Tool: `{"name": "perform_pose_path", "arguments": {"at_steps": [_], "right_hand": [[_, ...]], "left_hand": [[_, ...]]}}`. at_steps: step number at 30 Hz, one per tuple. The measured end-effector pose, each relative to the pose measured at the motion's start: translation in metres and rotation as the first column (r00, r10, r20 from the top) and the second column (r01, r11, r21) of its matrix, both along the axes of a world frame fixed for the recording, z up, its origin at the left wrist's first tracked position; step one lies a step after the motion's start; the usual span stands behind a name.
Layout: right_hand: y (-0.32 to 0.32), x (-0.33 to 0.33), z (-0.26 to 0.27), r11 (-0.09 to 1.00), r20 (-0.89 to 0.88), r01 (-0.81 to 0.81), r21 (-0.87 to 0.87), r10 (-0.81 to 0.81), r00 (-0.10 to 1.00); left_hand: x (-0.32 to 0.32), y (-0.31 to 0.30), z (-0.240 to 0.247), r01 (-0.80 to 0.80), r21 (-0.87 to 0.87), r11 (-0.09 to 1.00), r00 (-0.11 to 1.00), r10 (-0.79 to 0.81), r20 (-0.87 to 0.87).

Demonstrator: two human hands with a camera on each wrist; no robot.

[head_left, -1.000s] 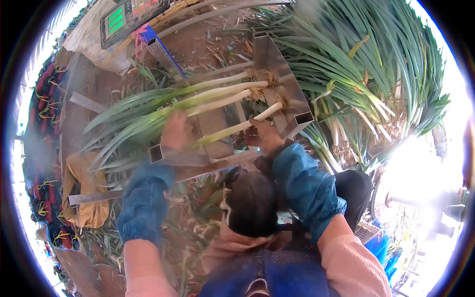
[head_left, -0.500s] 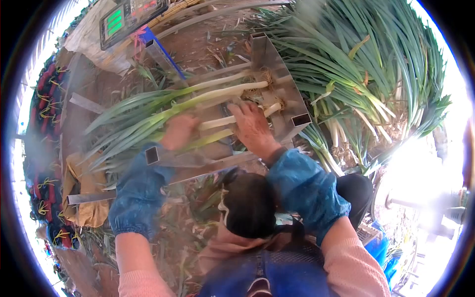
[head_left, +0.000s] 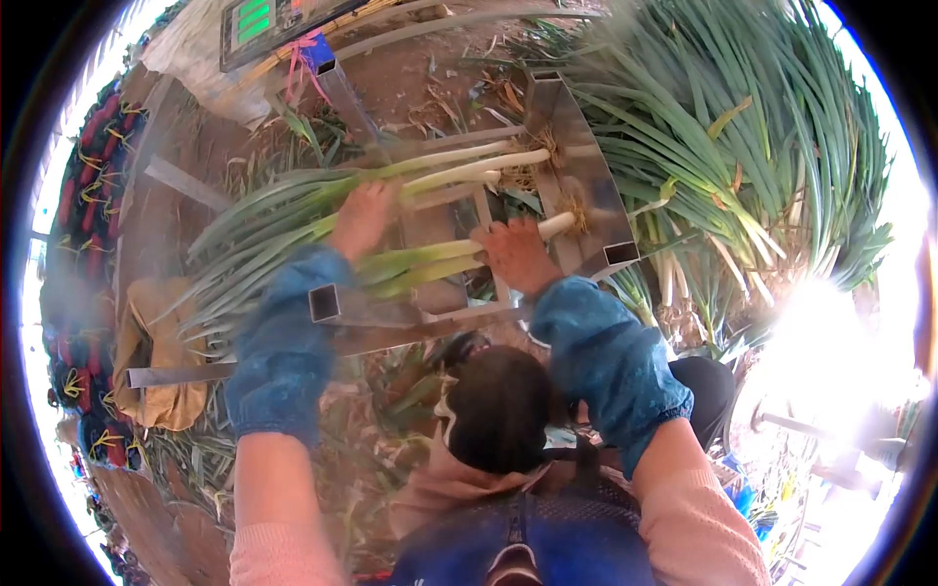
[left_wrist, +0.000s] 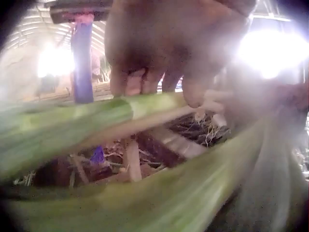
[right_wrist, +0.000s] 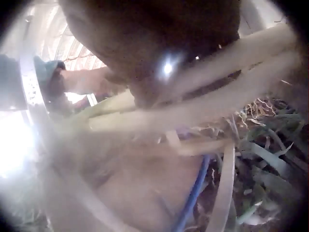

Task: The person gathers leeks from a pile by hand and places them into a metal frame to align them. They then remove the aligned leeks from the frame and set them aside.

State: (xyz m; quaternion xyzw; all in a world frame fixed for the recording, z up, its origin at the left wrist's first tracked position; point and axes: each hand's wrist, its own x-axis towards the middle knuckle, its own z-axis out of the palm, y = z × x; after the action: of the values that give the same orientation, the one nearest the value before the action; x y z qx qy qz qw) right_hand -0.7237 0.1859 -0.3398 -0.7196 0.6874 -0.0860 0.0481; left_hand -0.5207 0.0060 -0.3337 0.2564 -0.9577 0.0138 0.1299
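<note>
Several long green onions [head_left: 430, 266] lie across a metal rack [head_left: 586, 166], white root ends to the right. My right hand [head_left: 503, 239] grips the nearer stalks just behind their white ends [head_left: 555, 225]. In the right wrist view that hand [right_wrist: 159, 48] sits over pale stalks [right_wrist: 231, 92]. My left hand [head_left: 369, 195] is on the green part of the onions farther left, between the near stalks and two far stalks [head_left: 459, 161]. In the left wrist view its fingers [left_wrist: 145, 82] curl over a green stalk [left_wrist: 87, 121]. Both forearms wear blue sleeve covers.
A big heap of green onions [head_left: 743, 127] fills the right side. A weighing scale with a green display [head_left: 264, 15] and a blue post [head_left: 327, 68] stand at the top left. Red bundles with yellow ties [head_left: 83, 166] line the left edge, beside a tan sack [head_left: 161, 361]. Bare soil lies under the rack.
My right hand has drawn back from the middle of the rack to the near stalks and now grips them. My left hand has moved up toward the far stalks.
</note>
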Motion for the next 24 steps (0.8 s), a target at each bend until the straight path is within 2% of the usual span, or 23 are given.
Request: {"name": "perform_pose_path", "arguments": {"at_steps": [2, 3, 6, 9, 12, 15, 18, 19, 22, 23, 24], "right_hand": [[0.007, 0.001, 0.008, 0.983, 0.029, -0.01, 0.182, 0.005, 1.0], [0.012, 0.0, 0.011, 0.977, 0.025, -0.029, 0.213, 0.024, 0.999], [0.022, 0.003, 0.008, 0.996, 0.019, -0.019, 0.09, 0.017, 1.0], [0.023, 0.007, -0.002, 0.99, 0.147, -0.024, -0.14, 0.045, 0.988], [0.019, 0.014, 0.002, 0.943, 0.104, 0.051, -0.328, -0.018, 0.994], [0.019, 0.015, 0.004, 0.978, 0.093, 0.059, -0.202, -0.041, 0.995], [0.022, 0.012, 0.0, 0.977, 0.063, 0.024, -0.213, -0.011, 0.998], [0.022, 0.011, 0.0, 0.977, 0.059, 0.034, -0.212, -0.022, 0.998], [0.018, 0.015, 0.0, 0.976, 0.062, 0.06, -0.209, -0.048, 0.997], [0.018, 0.016, 0.001, 0.978, 0.062, 0.062, -0.2, -0.051, 0.997], [0.018, 0.016, 0.002, 0.979, 0.06, 0.064, -0.192, -0.054, 0.997]], "left_hand": [[-0.001, 0.009, -0.003, -0.009, -0.106, 0.994, 0.996, 0.018, 0.084], [-0.001, 0.015, -0.006, 0.0, -0.089, 0.996, 0.995, 0.009, 0.103], [0.009, 0.028, -0.007, 0.112, 0.052, 0.992, 0.985, -0.117, 0.123], [0.008, 0.04, 0.011, 0.054, 0.193, 0.98, 0.986, -0.084, 0.147], [0.008, 0.038, 0.002, 0.11, 0.122, 0.986, 0.984, -0.125, 0.123], [0.013, 0.056, 0.016, 0.02, 0.259, 0.966, 0.954, -0.096, 0.285], [0.025, 0.048, 0.02, -0.003, 0.297, 0.955, 0.945, -0.094, 0.313], [0.028, 0.054, 0.037, 0.056, 0.176, 0.983, 0.905, -0.124, 0.407], [0.049, 0.043, 0.035, 0.125, 0.014, 0.992, 0.916, -0.121, 0.382], [0.056, 0.038, 0.033, 0.109, 0.062, 0.992, 0.94, -0.123, 0.317], [0.061, 0.032, 0.031, 0.165, 0.024, 0.986, 0.928, -0.163, 0.334]]}}
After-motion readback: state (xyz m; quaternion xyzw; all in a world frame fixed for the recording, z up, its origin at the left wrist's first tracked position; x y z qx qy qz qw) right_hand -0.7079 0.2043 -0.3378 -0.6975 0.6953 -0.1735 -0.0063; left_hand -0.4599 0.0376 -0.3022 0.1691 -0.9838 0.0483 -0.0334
